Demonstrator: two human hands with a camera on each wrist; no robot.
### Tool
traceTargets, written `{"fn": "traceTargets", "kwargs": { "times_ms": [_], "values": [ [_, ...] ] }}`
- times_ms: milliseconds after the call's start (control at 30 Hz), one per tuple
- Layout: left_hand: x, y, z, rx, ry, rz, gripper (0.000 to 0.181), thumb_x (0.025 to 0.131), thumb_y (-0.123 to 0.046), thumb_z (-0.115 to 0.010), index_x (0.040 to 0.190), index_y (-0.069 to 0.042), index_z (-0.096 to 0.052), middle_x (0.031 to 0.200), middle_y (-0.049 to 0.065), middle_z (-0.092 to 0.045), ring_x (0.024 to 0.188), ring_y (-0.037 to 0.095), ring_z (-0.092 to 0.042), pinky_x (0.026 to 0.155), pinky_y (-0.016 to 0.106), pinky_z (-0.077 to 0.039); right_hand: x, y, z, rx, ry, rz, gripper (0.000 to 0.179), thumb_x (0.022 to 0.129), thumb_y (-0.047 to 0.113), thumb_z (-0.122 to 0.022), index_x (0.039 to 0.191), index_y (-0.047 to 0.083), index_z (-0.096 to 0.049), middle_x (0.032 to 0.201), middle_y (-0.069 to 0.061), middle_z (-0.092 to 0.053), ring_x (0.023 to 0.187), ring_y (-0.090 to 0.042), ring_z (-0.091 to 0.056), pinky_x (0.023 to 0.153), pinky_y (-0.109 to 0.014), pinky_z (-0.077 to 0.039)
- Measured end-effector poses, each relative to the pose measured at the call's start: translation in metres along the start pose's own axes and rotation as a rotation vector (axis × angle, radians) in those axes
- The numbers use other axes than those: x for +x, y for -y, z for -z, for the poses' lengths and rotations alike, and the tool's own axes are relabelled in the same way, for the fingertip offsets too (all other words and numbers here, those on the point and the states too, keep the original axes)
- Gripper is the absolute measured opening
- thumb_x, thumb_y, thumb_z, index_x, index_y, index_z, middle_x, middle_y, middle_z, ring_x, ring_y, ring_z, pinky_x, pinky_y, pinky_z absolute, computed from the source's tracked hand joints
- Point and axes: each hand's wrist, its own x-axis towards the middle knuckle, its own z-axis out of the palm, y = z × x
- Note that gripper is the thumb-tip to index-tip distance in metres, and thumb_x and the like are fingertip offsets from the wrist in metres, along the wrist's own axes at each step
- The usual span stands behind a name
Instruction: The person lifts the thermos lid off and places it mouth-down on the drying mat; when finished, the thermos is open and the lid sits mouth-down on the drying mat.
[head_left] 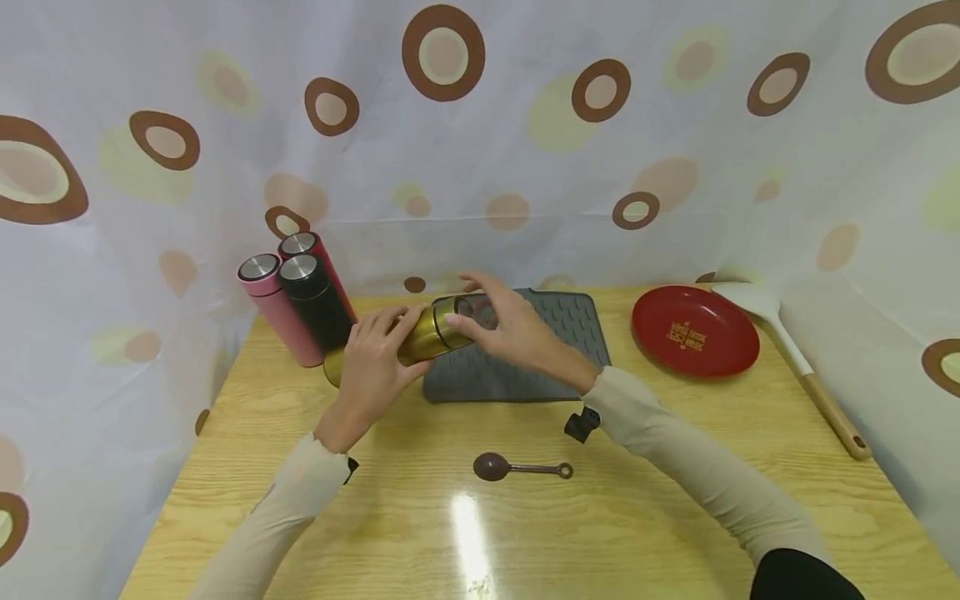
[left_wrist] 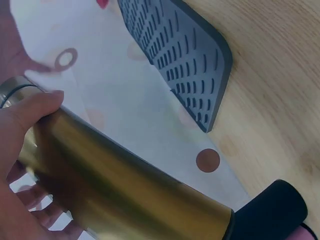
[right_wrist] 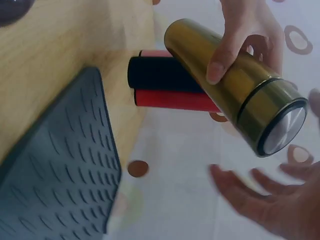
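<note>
My left hand (head_left: 371, 362) grips a gold thermos flask (left_wrist: 130, 175) round its body, its thumb along one side. The flask is held tilted above the table, its capped end up and to the right. Its gold lid (right_wrist: 267, 107) has a silver disc top and sits on the flask. Close to that lid is my right hand (head_left: 517, 329), fingers spread and bent a little. In the right wrist view, a gap shows between the right fingers (right_wrist: 245, 197) and the lid, and they hold nothing.
Pink (head_left: 288, 321), black (head_left: 318, 304) and red (head_left: 330, 267) flasks stand together at the back left. Behind the hands lies a grey ridged mat (head_left: 510, 379). A brown spoon (head_left: 491, 467) lies in front, with a red plate (head_left: 693, 333) and a wooden-handled spatula (head_left: 795, 346) at right.
</note>
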Motion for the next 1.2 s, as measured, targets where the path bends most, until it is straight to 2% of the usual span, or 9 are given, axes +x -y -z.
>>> {"fn": "traceTargets", "kwargs": {
  "times_ms": [100,233,467,600,667,800,867,1067,1200],
  "values": [
    [0.002,-0.002,-0.001,0.02,0.002,-0.019,0.08,0.07,-0.025,-0.1,0.141,-0.009,-0.065,0.126,0.019,-0.066,0.113,0.043,-0.062,0.091,0.059,-0.051,-0.003,0.008,0.005,0.011,0.069,-0.168,0.075,0.103,0.06,-0.055,0.16,0.015,-0.036,0.131,-0.012,-0.065,0.087,-0.022,-0.074,0.069,-0.039,-0.062],
    [0.001,-0.004,-0.005,0.039,0.013,-0.029,0.08,0.069,-0.025,-0.1,0.14,-0.009,-0.066,0.124,0.019,-0.066,0.114,0.042,-0.062,0.093,0.059,-0.051,-0.006,0.015,0.009,0.195,0.184,-0.313,0.073,0.106,0.051,-0.057,0.159,0.006,-0.036,0.12,-0.017,-0.067,0.066,-0.024,-0.074,0.057,-0.043,-0.062],
    [0.0,-0.006,-0.004,0.043,0.003,-0.016,0.08,0.069,-0.025,-0.1,0.14,-0.01,-0.066,0.126,0.018,-0.066,0.115,0.041,-0.061,0.092,0.059,-0.049,-0.007,0.012,0.011,0.393,0.198,-0.3,0.069,0.107,0.029,-0.061,0.161,-0.001,-0.03,0.118,-0.026,-0.068,0.074,-0.025,-0.076,0.067,-0.046,-0.064],
    [0.002,-0.006,-0.002,0.027,0.004,-0.005,0.08,0.071,-0.023,-0.099,0.142,-0.011,-0.064,0.129,0.019,-0.065,0.114,0.041,-0.061,0.09,0.059,-0.048,-0.009,0.008,0.01,0.357,0.182,-0.163,0.069,0.106,0.02,-0.064,0.164,0.005,-0.03,0.135,-0.024,-0.063,0.092,-0.027,-0.076,0.076,-0.042,-0.064],
    [0.004,-0.005,-0.001,0.006,0.017,0.002,0.079,0.073,-0.022,-0.098,0.143,-0.011,-0.064,0.13,0.019,-0.065,0.114,0.041,-0.061,0.091,0.059,-0.049,-0.009,0.003,0.01,0.261,0.181,-0.018,0.069,0.104,0.015,-0.066,0.163,0.007,-0.031,0.144,-0.021,-0.057,0.106,-0.029,-0.074,0.085,-0.041,-0.063],
    [0.003,-0.003,0.001,-0.042,0.055,0.015,0.077,0.075,-0.021,-0.097,0.143,-0.009,-0.064,0.133,0.019,-0.064,0.117,0.041,-0.061,0.096,0.06,-0.05,-0.01,-0.007,0.011,0.033,0.179,0.284,0.072,0.097,0.004,-0.073,0.16,0.005,-0.037,0.161,-0.018,-0.043,0.144,-0.035,-0.049,0.111,-0.047,-0.049],
    [0.002,-0.003,-0.001,-0.052,0.073,0.016,0.077,0.075,-0.021,-0.097,0.143,-0.009,-0.064,0.132,0.019,-0.065,0.118,0.041,-0.061,0.097,0.06,-0.051,-0.011,-0.012,0.012,0.013,0.189,0.352,0.073,0.095,0.002,-0.074,0.158,0.006,-0.037,0.167,-0.015,-0.034,0.154,-0.034,-0.036,0.118,-0.049,-0.042],
    [-0.001,-0.005,-0.006,-0.046,0.094,0.002,0.078,0.075,-0.023,-0.097,0.143,-0.01,-0.064,0.129,0.018,-0.065,0.119,0.041,-0.062,0.097,0.059,-0.053,-0.015,-0.009,0.011,0.195,0.141,0.131,0.091,0.096,0.034,-0.078,0.164,0.023,-0.018,0.169,-0.008,-0.023,0.152,-0.034,-0.035,0.113,-0.053,-0.046],
    [0.0,-0.007,-0.008,-0.027,0.084,-0.017,0.079,0.073,-0.024,-0.098,0.143,-0.009,-0.064,0.127,0.018,-0.066,0.117,0.04,-0.063,0.097,0.057,-0.054,-0.015,-0.003,0.009,0.12,0.034,0.003,0.09,0.099,0.059,-0.063,0.167,0.027,-0.013,0.164,-0.015,-0.032,0.14,-0.037,-0.051,0.098,-0.049,-0.057]
  ]
}}
